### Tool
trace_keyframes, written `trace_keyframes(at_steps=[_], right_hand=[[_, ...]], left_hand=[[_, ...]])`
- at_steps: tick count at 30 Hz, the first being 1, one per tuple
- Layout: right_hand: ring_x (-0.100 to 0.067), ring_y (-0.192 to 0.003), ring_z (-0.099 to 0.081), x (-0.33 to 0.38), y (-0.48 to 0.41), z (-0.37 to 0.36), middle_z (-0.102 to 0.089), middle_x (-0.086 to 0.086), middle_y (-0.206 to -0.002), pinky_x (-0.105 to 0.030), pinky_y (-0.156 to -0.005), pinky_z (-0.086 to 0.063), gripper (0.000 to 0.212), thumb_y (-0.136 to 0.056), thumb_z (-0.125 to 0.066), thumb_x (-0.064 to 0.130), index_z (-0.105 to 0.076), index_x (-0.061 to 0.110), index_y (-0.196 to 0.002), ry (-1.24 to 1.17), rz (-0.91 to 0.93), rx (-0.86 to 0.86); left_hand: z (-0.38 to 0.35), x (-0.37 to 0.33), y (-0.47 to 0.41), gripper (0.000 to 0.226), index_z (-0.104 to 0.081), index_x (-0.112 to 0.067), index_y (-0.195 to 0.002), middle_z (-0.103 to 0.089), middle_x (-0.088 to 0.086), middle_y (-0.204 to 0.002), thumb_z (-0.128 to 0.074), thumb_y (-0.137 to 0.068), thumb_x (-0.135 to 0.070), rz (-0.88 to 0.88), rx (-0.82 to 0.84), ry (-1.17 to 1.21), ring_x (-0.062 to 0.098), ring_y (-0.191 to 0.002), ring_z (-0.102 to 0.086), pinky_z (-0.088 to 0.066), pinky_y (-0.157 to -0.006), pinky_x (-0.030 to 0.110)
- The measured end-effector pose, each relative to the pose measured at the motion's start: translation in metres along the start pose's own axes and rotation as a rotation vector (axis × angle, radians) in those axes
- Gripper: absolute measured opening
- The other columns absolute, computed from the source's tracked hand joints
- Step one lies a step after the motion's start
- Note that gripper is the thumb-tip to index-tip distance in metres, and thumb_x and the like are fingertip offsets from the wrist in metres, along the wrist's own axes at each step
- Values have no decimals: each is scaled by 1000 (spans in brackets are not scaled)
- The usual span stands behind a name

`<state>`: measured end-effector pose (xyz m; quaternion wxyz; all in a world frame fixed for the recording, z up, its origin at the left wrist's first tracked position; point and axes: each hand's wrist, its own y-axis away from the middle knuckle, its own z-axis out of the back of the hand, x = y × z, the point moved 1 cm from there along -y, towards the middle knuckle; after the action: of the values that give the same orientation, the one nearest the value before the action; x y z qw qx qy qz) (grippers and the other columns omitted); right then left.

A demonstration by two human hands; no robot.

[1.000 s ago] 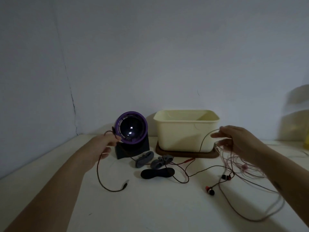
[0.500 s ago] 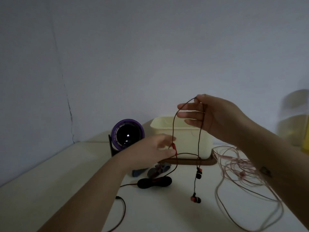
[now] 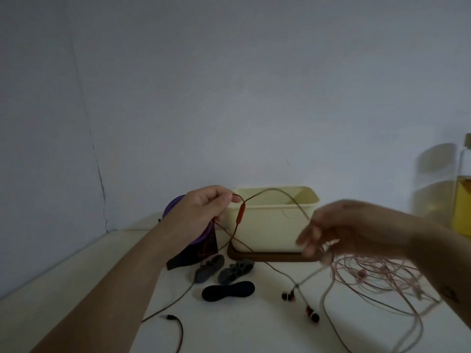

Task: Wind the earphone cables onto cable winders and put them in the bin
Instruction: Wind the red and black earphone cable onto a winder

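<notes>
Table [image 3: 76, 289], pale, against a wall.

- Bin [image 3: 275, 225]: one, cream, open-topped, far centre, standing on one dark wooden board [image 3: 270, 257].
- Cable winders: three, all unwound, lying near the board's front left corner. Two are grey, the left one [image 3: 209, 267] and the right one [image 3: 235, 270]. One is black [image 3: 228, 290], just in front of them.
- Dark red earphone cable [image 3: 275, 189]: one, with a red inline remote [image 3: 240, 214]. It is raised in an arc in front of the bin, between the two hands. Its two earbuds lie on the table near centre, one [image 3: 288, 296] and the other [image 3: 312, 314]. Its plug [image 3: 170, 317] lies near left.
- Pink earphone cable [image 3: 377, 273]: one loose tangle on the right; how many sets it contains cannot be told.
- Purple-rimmed round device [image 3: 204, 236]: one, far left of the bin, mostly hidden by the left hand.
- Bottle of yellow liquid [image 3: 463, 200]: one, at the far right edge.

Left hand [image 3: 204, 212]: its thumb and forefinger are closed in a pinch on the dark red cable, just above the remote.
Right hand [image 3: 344, 225]: blurred, with its fingers pointing down and left. The cable's arc runs to it, but whether the fingers close on the cable cannot be told.
</notes>
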<state>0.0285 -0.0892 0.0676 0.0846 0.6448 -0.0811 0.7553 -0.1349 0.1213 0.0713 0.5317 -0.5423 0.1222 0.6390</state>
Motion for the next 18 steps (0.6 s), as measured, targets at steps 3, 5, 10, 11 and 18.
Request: trace_keyframes(at_steps=[3,5,10,11,18], right_hand=[[-19,-94,-68,-7,-9,-9,-70,-11,-103,-31,-77,-55,27,-94,-51,24,-72,7,-94,293,-57,79],[-16,-95,-68,-3,-24,-16,-69,-4,-105,-31,-80,-56,18,-95,-52,14,-67,13,-104,356,70,-116],[-9,-97,-64,15,-46,-40,-68,1,-99,-29,-91,-53,17,-92,-58,15,-65,10,-107,416,269,-117],[-10,-90,-65,16,-46,-42,-68,-2,-90,-30,-90,-53,14,-94,-56,15,-66,7,-100,377,276,-82],[-10,-52,-24,37,-34,3,-30,5,-58,-22,-50,-23,26,-91,-49,28,-67,9,-93,286,244,-249]], left_hand=[[-5,-11,-3,25,-70,-22,-91,-55,-12,-61,-46,-99,-24,-56,19,-39,1,-63,-54,-43,-70,11],[-10,-16,-3,27,-71,-25,-88,-57,-7,-65,-47,-98,-26,-65,45,-23,1,-65,-56,-41,-68,10],[-21,-28,-3,25,-70,-22,-85,-58,-8,-61,-47,-97,-22,-101,127,54,4,-64,-58,-45,-67,12],[-21,-29,-2,23,-69,-21,-85,-57,-7,-59,-49,-95,-24,-106,119,86,4,-61,-57,-47,-67,13],[15,-13,0,18,-66,-11,-82,-45,-5,-52,-54,-95,-17,-8,-56,60,6,-50,-44,-51,-94,40]])
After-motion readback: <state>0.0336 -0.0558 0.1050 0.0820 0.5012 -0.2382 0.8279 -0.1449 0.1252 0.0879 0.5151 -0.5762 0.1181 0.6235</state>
